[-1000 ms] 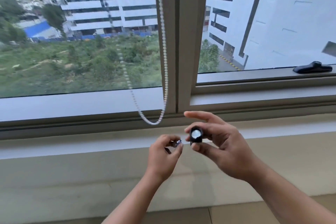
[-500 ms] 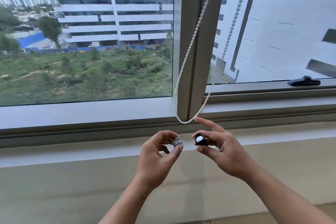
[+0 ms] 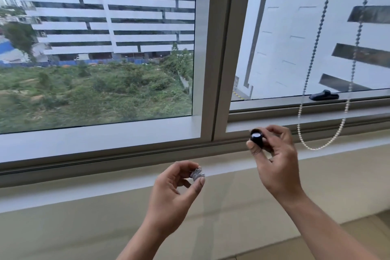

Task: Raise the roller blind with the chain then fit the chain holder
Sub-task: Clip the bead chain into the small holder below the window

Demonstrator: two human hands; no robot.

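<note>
Daylight fills a wide window (image 3: 105, 48) that spans the upper part of the frame, with a grey upright post (image 3: 221, 48) dividing two panes and pale buildings and scrub visible outside. A grey sill (image 3: 84, 167) runs across the centre, above a plain beige wall (image 3: 63, 228).

Task status: no blind fabric shows over either pane, so the blind is judged already raised. The holder is not yet fitted.

The bead chain (image 3: 320, 145) hangs as a free loop at centre right of the frame, its lowest point just in front of the sill. It touches neither hand.

The right hand (image 3: 274, 158), right of centre, pinches a small black round holder part (image 3: 256, 137) between thumb and fingers. The left hand (image 3: 179, 188), lower centre, pinches a small grey part (image 3: 196, 174) in its fingertips. The two hands are apart, and the two parts do not touch.

Remaining work, as judged: join the two parts, pass the chain loop through the holder, and fix it near the sill. The exact form of each part is too small to tell.

A dark window handle (image 3: 324, 95) lies on the right pane's lower rail.
</note>
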